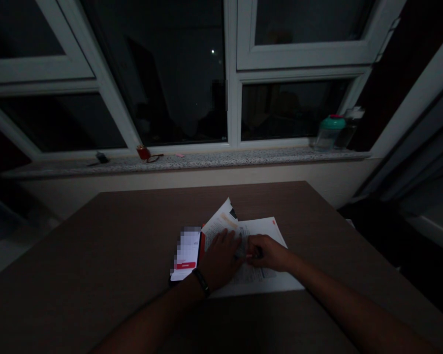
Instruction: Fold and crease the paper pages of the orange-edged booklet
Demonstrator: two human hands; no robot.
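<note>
White printed paper booklet (260,227) open at lower centre of frame, on brown wood-grain table (114,246); left hand (221,258) palm-down over left page, fingers slightly apart; right hand (268,252) fingers curled, cannot tell on what

White printed booklet (264,227), open, left page (220,220) raised at a slant, on brown table (125,231)

Looks like a room in a home; bedroom or study, cannot tell. Evidence: white-framed window (232,98) at 12 o'clock, panes dark; speckled stone sill (243,158) below it, bearing teal-lidded bottle (329,133) at 2 o'clock, small red pot (143,153) at 10; curtain-like grey fabric (421,137) at 3; wood-grain table (133,236) at 6. Lighting dim.
</note>
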